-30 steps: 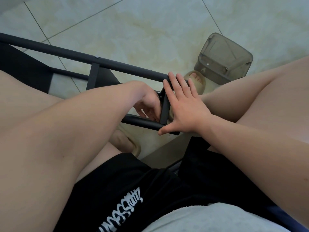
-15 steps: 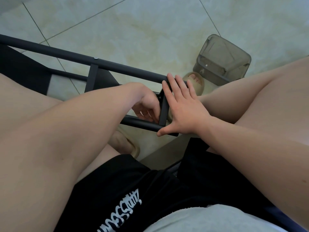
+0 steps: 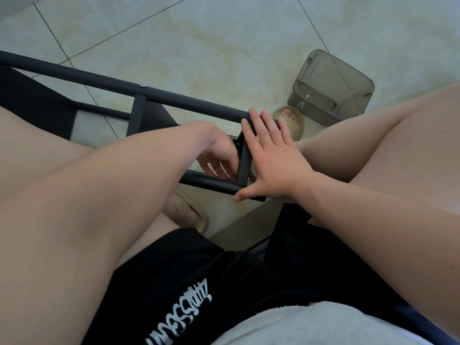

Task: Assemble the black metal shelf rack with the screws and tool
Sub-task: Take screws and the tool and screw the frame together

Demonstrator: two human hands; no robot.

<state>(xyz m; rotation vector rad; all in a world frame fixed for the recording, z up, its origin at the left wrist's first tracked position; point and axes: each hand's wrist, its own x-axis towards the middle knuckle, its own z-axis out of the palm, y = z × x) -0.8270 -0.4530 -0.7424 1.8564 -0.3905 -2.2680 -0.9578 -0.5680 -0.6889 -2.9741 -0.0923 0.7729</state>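
The black metal shelf rack (image 3: 174, 98) lies on its side across my knees, its long tubes running from upper left to the middle. A silver screw head (image 3: 142, 85) shows on the top tube. My right hand (image 3: 271, 160) presses flat with straight fingers against the end crossbar (image 3: 245, 160), thumb spread along the lower tube. My left hand (image 3: 219, 158) reaches inside the frame just left of that crossbar, fingers curled near the lower joint. What those fingers hold is hidden. No tool is plainly visible.
A smoky translucent plastic container (image 3: 331, 90) stands on the pale tiled floor at the upper right, beside my sandalled foot (image 3: 291, 120). Another sandal (image 3: 189, 215) is below the rack. My bare legs flank the frame on both sides.
Almost nothing differs. Both hands stay at the end crossbar; the left fingers shift slightly inside the frame.
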